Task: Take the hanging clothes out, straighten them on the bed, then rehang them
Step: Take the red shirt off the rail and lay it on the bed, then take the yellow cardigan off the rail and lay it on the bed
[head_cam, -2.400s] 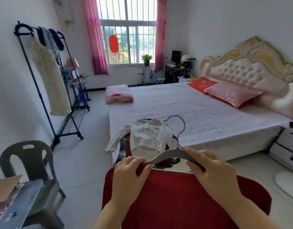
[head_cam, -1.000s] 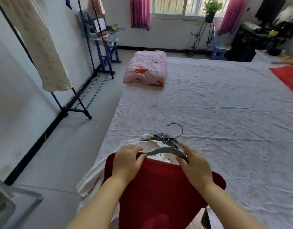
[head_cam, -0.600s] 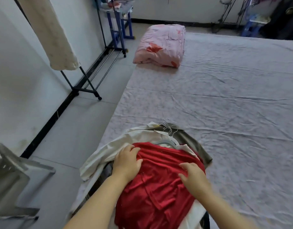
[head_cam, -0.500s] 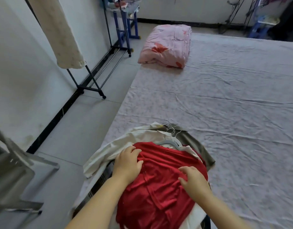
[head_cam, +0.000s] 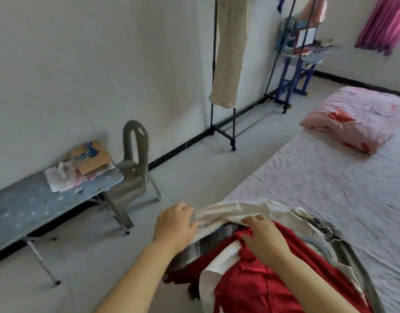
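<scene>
A pile of clothes lies at the near corner of the bed [head_cam: 330, 181]. A red garment [head_cam: 257, 288] is on top, on a grey hanger [head_cam: 323, 247]. Under it lie a plaid piece [head_cam: 208, 238] and a white garment [head_cam: 235, 211]. My left hand [head_cam: 174, 224] grips the white garment's sleeve end, out past the bed's edge. My right hand [head_cam: 264, 238] pinches the white cloth where it meets the red garment's shoulder. A cream garment [head_cam: 228, 53] hangs on the black clothes rack [head_cam: 235, 123] by the wall.
A folded pink quilt [head_cam: 354, 118] lies on the bed at the far right. A grey plastic chair [head_cam: 133, 168] and a low blue bench [head_cam: 36, 204] with papers stand along the left wall. A blue shelf [head_cam: 296, 64] stands past the rack.
The red garment on its hanger was laid down on the pile. My view swung left. Both hands moved from the red garment to the white one, the left hand out to its sleeve.
</scene>
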A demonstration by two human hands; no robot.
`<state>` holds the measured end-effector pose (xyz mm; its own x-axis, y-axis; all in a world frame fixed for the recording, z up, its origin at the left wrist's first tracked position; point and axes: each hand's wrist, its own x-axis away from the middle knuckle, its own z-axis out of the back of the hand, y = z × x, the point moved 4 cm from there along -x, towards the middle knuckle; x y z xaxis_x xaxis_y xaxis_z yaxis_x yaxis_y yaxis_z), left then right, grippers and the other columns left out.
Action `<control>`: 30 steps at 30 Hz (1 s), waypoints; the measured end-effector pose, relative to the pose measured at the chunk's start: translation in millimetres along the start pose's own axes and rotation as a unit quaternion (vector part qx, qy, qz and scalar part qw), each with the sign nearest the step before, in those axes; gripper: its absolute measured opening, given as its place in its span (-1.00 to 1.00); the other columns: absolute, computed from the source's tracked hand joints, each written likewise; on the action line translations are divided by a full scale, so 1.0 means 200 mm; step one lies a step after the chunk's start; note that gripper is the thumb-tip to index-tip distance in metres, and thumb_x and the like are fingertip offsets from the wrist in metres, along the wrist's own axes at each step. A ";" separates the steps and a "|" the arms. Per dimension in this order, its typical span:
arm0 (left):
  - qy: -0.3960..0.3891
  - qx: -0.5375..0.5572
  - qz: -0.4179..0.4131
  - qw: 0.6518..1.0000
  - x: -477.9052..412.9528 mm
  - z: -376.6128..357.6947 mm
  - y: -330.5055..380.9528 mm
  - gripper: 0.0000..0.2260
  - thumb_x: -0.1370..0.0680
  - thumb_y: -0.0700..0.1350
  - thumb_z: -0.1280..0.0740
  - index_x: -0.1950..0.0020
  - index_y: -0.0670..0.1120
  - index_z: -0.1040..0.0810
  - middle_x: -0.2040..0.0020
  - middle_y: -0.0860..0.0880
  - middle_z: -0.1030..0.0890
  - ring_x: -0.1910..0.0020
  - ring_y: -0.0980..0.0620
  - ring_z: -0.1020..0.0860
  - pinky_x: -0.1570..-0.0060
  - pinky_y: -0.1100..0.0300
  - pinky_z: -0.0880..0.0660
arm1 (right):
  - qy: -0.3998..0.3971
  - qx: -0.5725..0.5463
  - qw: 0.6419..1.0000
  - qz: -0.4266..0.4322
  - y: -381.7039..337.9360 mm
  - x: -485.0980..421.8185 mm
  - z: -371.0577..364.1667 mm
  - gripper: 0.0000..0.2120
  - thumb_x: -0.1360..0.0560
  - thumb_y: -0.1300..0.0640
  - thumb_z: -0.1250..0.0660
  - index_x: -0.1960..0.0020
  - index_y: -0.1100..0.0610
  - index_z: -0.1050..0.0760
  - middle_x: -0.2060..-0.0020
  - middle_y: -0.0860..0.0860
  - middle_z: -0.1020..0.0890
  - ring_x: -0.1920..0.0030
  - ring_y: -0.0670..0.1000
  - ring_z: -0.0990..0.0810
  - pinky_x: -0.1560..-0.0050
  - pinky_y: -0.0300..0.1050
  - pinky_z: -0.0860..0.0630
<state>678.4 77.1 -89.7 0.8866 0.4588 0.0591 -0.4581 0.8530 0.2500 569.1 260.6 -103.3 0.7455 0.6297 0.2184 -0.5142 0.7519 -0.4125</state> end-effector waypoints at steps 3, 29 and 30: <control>0.032 -0.008 0.083 0.996 0.27 0.15 -0.40 -0.59 -0.57 0.11 -0.18 -0.38 0.01 -0.35 -0.29 0.04 -0.42 -0.23 0.00 -0.41 -0.18 0.12 -0.34 | -0.027 0.037 0.995 0.092 -0.43 -0.03 -0.09 -0.61 -0.52 0.10 -0.23 -0.34 0.00 -0.38 -0.25 -0.02 -0.46 -0.23 0.04 -0.44 -0.18 -0.13 -0.41; 0.190 -0.035 0.699 0.689 3.53 0.68 -2.16 -0.60 -0.57 0.10 -0.16 -0.38 0.03 -0.33 -0.28 0.05 -0.44 -0.21 0.05 -0.44 -0.17 0.16 -0.34 | -0.200 0.160 0.663 0.703 -3.55 1.58 -1.58 -0.54 -0.54 -0.02 -0.25 -0.41 -0.09 -0.26 -0.30 -0.11 -0.40 -0.28 -0.06 -0.39 -0.33 -0.11 -0.33; 0.190 -0.036 0.713 0.674 3.58 0.69 -2.20 -0.61 -0.56 0.10 -0.17 -0.37 0.03 -0.33 -0.28 0.05 -0.44 -0.21 0.05 -0.44 -0.18 0.16 -0.35 | -0.202 0.157 0.647 0.718 -3.63 1.62 -1.62 -0.54 -0.54 -0.02 -0.25 -0.41 -0.09 -0.26 -0.29 -0.11 -0.41 -0.27 -0.07 -0.39 -0.33 -0.12 -0.34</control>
<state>1524.4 -3.5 -23.9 -0.5335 0.8433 -0.0652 -0.8404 -0.5198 0.1536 1321.9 -144.5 -19.4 -0.7361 0.6751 0.0495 -0.6619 -0.7026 -0.2610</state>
